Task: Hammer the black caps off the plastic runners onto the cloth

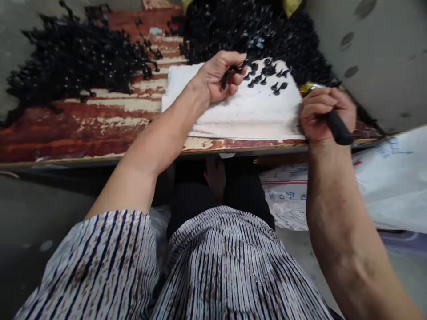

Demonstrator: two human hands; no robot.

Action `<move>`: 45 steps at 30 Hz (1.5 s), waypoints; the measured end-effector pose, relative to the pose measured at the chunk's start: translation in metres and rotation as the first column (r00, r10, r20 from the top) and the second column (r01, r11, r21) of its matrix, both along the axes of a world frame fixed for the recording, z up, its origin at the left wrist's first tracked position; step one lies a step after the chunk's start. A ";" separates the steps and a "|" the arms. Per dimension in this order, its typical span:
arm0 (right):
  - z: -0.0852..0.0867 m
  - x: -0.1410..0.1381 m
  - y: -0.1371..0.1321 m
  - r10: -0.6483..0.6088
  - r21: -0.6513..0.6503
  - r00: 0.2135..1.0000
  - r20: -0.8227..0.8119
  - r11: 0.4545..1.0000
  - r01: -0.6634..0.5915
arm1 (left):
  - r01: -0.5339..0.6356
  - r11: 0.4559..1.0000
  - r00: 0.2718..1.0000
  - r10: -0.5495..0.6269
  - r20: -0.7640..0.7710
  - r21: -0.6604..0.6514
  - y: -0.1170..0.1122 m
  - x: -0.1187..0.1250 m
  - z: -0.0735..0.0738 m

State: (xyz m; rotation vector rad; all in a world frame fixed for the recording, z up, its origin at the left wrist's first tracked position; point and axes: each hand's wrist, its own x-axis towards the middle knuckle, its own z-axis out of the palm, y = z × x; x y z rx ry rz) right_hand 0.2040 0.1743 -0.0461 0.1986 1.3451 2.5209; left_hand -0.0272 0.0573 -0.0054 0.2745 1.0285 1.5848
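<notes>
Above a folded white cloth [247,111], my left hand [223,78] is closed around a small black part [230,74] with a curved stem. Several loose black parts [265,73], with round heads and short stems, lie on the cloth just right of those fingers. At the cloth's right edge, my right hand [328,113] grips a tool by its black handle [338,128]. A shiny yellowish piece [310,87] shows beyond that fist; the tool's working end is hidden or blurred, so its kind is unclear.
A large heap of black parts [76,58] covers the left of the worn red-brown table [100,133]. Another heap [227,31] stands behind the cloth, by a yellow edge [291,6]. White printed sacks [393,178] lie below the table at right.
</notes>
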 end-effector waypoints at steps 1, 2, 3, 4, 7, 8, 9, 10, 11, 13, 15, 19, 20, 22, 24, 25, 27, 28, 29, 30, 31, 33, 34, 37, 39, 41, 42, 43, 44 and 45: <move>0.001 0.000 -0.003 -0.006 -0.066 1.000 -0.018 0.998 0.005 | -0.004 1.000 1.000 0.004 0.002 -0.008 0.001 -0.001 -0.002; 0.002 -0.001 -0.006 -0.014 -0.126 0.999 -0.031 0.992 0.010 | 0.009 1.000 1.000 -0.009 -0.025 0.001 0.002 -0.001 -0.003; 0.003 0.000 -0.009 -0.022 -0.176 0.999 -0.042 0.984 0.014 | 0.034 0.999 0.997 -0.033 -0.075 0.019 0.003 -0.002 -0.005; 0.005 0.000 -0.012 -0.027 -0.216 0.998 -0.050 0.976 0.016 | 0.064 0.997 0.989 -0.059 -0.132 0.037 0.004 -0.003 -0.006; 0.008 0.002 -0.018 -0.015 -0.265 0.998 -0.064 0.964 -0.003 | 0.099 0.994 0.966 -0.084 -0.243 0.052 0.005 -0.003 -0.009; 0.008 0.002 -0.017 0.000 -0.258 0.998 -0.061 0.966 -0.016 | 0.092 0.995 0.963 -0.077 -0.258 0.048 0.005 -0.003 -0.009; 0.007 0.003 -0.015 0.016 -0.237 0.998 -0.052 0.971 -0.028 | 0.084 0.996 0.960 -0.069 -0.270 0.043 0.005 -0.003 -0.010; 0.005 0.003 -0.012 0.032 -0.200 0.999 -0.041 0.979 -0.039 | 0.081 0.996 0.957 -0.066 -0.282 0.043 0.005 -0.002 -0.010; 0.002 0.002 -0.008 0.047 -0.147 0.999 -0.027 0.988 -0.051 | 0.084 0.995 0.954 -0.067 -0.292 0.046 0.005 -0.002 -0.010; -0.005 0.001 0.004 0.071 -0.008 0.997 0.003 0.997 -0.071 | 0.109 0.993 0.948 -0.087 -0.306 0.055 0.004 -0.002 -0.010; -0.012 0.000 0.015 0.089 0.152 0.996 0.033 0.984 -0.093 | 0.130 0.989 0.946 -0.103 -0.308 0.068 0.002 -0.001 -0.010; -0.015 0.002 0.024 0.082 0.491 0.987 0.137 0.860 -0.139 | 0.055 0.993 0.966 -0.026 -0.258 0.106 -0.004 0.002 -0.006; -0.014 0.004 0.023 0.052 0.571 0.986 0.158 0.810 -0.135 | 0.055 0.994 0.969 -0.031 -0.247 0.090 -0.005 0.002 -0.004; -0.012 0.006 0.020 -0.023 0.701 0.982 0.185 0.703 -0.116 | 0.016 1.000 0.966 -0.008 -0.259 0.027 -0.008 0.004 -0.001; -0.011 0.007 0.016 -0.098 0.795 0.974 0.203 0.597 -0.106 | -0.021 1.000 0.953 0.017 -0.302 -0.009 -0.010 0.005 0.002; -0.011 0.008 0.015 -0.130 0.830 0.968 0.213 0.546 -0.110 | -0.029 1.000 0.948 0.024 -0.317 -0.011 -0.010 0.005 0.003; -0.010 0.008 0.014 -0.180 0.878 0.955 0.238 0.460 -0.132 | -0.045 0.999 0.942 0.041 -0.332 -0.005 -0.012 0.004 0.005; -0.009 0.008 0.013 -0.199 0.893 0.948 0.249 0.426 -0.145 | -0.060 0.998 0.940 0.056 -0.336 -0.003 -0.012 0.003 0.006; -0.009 0.007 0.013 -0.216 0.905 0.942 0.256 0.396 -0.155 | -0.082 0.997 0.938 0.076 -0.339 -0.004 -0.013 0.001 0.007; -0.007 0.007 0.012 -0.230 0.915 0.938 0.259 0.370 -0.162 | -0.108 0.994 0.934 0.099 -0.343 -0.009 -0.013 -0.001 0.008; -0.006 0.006 0.010 -0.243 0.923 0.934 0.261 0.347 -0.167 | -0.139 0.990 0.929 0.124 -0.348 -0.019 -0.013 -0.004 0.010; -0.003 0.004 0.007 -0.265 0.934 0.928 0.262 0.313 -0.175 | -0.207 0.977 0.914 0.175 -0.366 -0.050 -0.014 -0.010 0.011; -0.001 0.003 0.005 -0.276 0.936 0.924 0.265 0.302 -0.179 | -0.241 0.968 0.904 0.197 -0.380 -0.070 -0.013 -0.013 0.012; 0.001 0.000 0.001 -0.317 0.932 0.904 0.286 0.310 -0.186 | -0.326 0.937 0.868 0.242 -0.433 -0.129 -0.011 -0.020 0.010; 0.002 -0.001 0.000 -0.354 0.922 0.884 0.305 0.342 -0.181 | -0.358 0.920 0.846 0.247 -0.473 -0.160 -0.009 -0.022 0.009; 0.002 -0.002 -0.001 -0.388 0.910 0.863 0.323 0.378 -0.171 | -0.368 0.913 0.827 0.235 -0.511 -0.176 -0.007 -0.021 0.008; 0.003 -0.002 -0.002 -0.400 0.904 0.854 0.331 0.392 -0.167 | -0.364 0.915 0.819 0.223 -0.528 -0.177 -0.006 -0.020 0.008; 0.004 -0.002 -0.002 -0.408 0.900 0.848 0.339 0.404 -0.165 | -0.352 0.920 0.814 0.208 -0.543 -0.175 -0.006 -0.018 0.008; 0.005 -0.002 -0.003 -0.411 0.896 0.843 0.346 0.412 -0.167 | -0.335 0.927 0.811 0.192 -0.553 -0.170 -0.006 -0.016 0.008; 0.006 -0.002 -0.004 -0.411 0.893 0.841 0.353 0.416 -0.172 | -0.316 0.934 0.811 0.176 -0.558 -0.165 -0.006 -0.014 0.007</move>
